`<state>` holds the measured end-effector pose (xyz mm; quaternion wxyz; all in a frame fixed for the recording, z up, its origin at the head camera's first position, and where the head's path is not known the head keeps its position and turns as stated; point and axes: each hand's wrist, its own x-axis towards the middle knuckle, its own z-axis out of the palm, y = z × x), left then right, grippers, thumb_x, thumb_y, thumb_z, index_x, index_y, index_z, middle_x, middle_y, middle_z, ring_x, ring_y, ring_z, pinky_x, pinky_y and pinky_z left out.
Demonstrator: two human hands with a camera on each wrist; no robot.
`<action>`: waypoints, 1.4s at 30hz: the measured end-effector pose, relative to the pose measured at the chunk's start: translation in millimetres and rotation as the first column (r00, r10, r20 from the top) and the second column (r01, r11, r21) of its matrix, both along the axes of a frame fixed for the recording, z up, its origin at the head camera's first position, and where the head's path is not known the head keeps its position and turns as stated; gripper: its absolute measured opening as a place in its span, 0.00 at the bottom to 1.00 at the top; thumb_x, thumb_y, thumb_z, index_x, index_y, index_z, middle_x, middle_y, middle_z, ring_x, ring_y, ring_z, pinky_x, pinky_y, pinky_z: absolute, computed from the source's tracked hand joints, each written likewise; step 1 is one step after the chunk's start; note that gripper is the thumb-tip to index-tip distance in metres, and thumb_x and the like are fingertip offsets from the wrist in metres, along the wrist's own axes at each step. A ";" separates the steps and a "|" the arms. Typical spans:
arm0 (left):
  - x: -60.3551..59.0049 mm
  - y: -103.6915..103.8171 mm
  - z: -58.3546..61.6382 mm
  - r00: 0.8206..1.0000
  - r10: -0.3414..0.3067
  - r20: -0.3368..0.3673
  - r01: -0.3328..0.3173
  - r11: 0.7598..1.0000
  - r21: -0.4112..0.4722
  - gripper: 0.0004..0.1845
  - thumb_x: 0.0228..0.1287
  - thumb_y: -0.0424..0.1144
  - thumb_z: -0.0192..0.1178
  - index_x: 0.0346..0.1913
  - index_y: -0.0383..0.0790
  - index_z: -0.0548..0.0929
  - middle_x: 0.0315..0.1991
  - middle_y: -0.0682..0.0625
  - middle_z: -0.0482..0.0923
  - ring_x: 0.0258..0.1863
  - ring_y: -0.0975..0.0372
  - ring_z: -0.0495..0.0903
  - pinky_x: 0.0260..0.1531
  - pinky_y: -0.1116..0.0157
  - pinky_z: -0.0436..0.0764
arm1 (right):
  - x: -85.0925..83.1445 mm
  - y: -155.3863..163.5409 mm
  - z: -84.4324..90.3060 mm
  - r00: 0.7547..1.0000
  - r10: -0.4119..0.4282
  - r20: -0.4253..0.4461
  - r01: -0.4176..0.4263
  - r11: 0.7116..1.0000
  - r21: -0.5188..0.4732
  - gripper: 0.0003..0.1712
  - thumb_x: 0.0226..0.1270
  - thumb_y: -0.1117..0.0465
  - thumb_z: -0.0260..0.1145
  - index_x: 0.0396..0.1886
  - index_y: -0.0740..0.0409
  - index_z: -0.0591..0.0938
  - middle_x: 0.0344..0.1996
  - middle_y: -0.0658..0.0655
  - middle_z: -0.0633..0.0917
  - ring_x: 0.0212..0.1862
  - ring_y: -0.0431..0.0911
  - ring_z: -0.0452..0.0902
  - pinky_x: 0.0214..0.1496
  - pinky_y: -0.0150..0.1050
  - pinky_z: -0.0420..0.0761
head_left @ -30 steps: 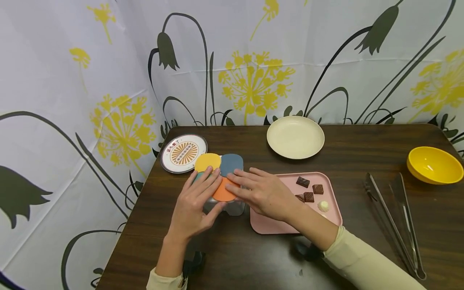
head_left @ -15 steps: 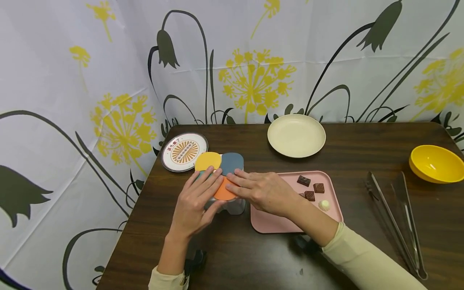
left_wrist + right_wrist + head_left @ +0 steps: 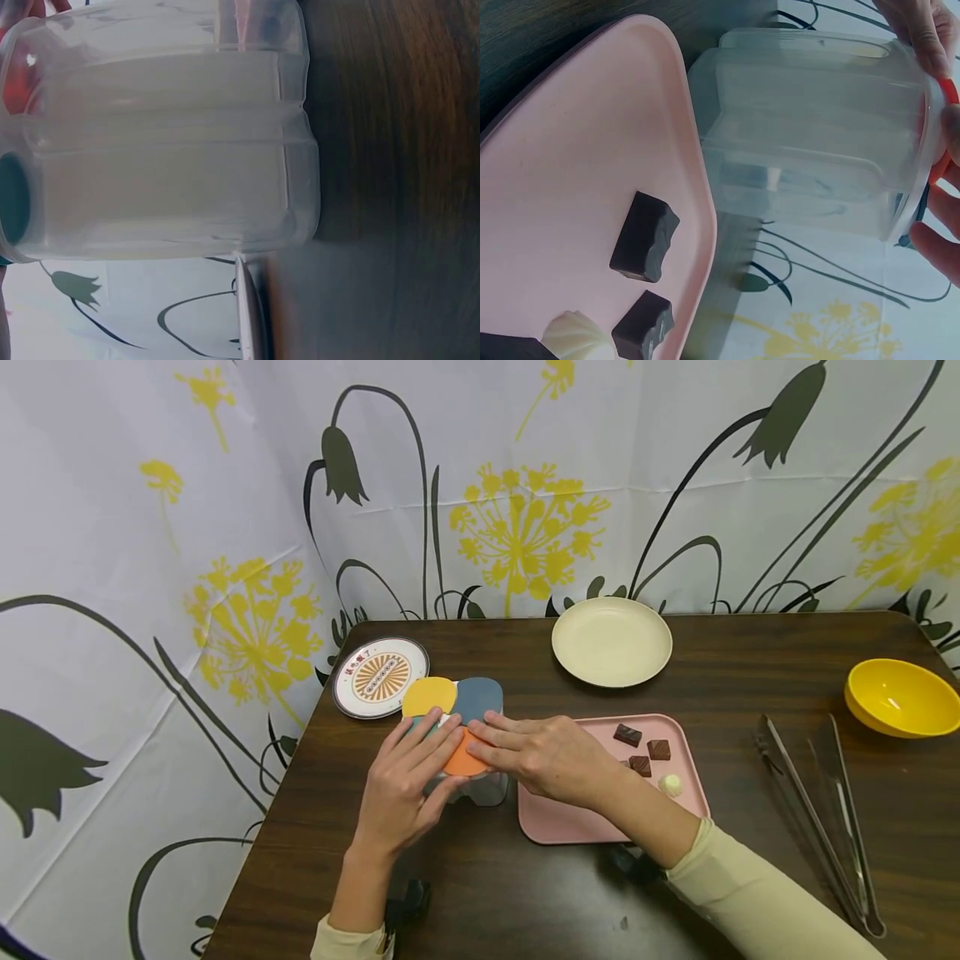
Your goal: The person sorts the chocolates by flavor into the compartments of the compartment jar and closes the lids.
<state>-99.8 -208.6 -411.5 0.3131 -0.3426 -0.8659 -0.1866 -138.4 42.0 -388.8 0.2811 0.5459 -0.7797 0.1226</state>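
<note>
Barely shifted since before, both hands, left hand and right hand, press flat on one four-lidded container near the desk's left edge.

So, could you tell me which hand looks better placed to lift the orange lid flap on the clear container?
Probably the right hand: its fingertips lie across the orange lid flap of the clear container, while the left hand lies on the container's left side and could steady it.
</note>
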 end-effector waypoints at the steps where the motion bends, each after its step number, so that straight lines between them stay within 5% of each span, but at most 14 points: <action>1: 0.0 0.4 -0.4 1.000 -0.003 -0.005 0.003 1.000 0.007 0.29 0.72 0.58 0.51 0.61 0.39 0.80 0.62 0.49 0.76 0.65 0.51 0.72 0.65 0.45 0.63 | -0.1 0.1 0.1 1.000 0.002 0.002 -0.002 1.000 0.000 0.24 0.65 0.61 0.67 0.62 0.50 0.81 0.60 0.51 0.80 0.62 0.45 0.75 0.45 0.38 0.83; 26: -2.8 7.8 -2.0 0.994 -0.032 -0.101 0.043 0.993 0.114 0.24 0.72 0.53 0.53 0.57 0.38 0.84 0.56 0.48 0.81 0.58 0.49 0.78 0.61 0.45 0.68 | 0.0 -0.4 2.1 0.999 -0.009 0.045 0.009 1.000 0.002 0.23 0.66 0.62 0.65 0.62 0.49 0.81 0.59 0.50 0.80 0.62 0.43 0.75 0.49 0.38 0.82; 37: -2.6 11.8 4.2 0.997 0.024 -0.076 -0.015 0.994 0.110 0.26 0.67 0.56 0.56 0.56 0.40 0.85 0.54 0.49 0.83 0.57 0.53 0.80 0.59 0.48 0.72 | 0.0 0.7 3.6 0.988 -0.015 0.153 0.022 0.999 -0.044 0.21 0.71 0.53 0.63 0.62 0.47 0.81 0.60 0.46 0.81 0.62 0.40 0.74 0.39 0.39 0.84; 42: -6.3 12.5 11.1 0.998 -0.016 -0.066 0.022 0.995 0.093 0.26 0.67 0.55 0.57 0.55 0.39 0.85 0.52 0.47 0.84 0.56 0.52 0.80 0.56 0.48 0.76 | -0.5 -0.7 6.8 0.984 -0.021 0.178 0.031 0.998 -0.053 0.20 0.73 0.53 0.60 0.62 0.46 0.81 0.58 0.47 0.81 0.57 0.39 0.79 0.34 0.38 0.84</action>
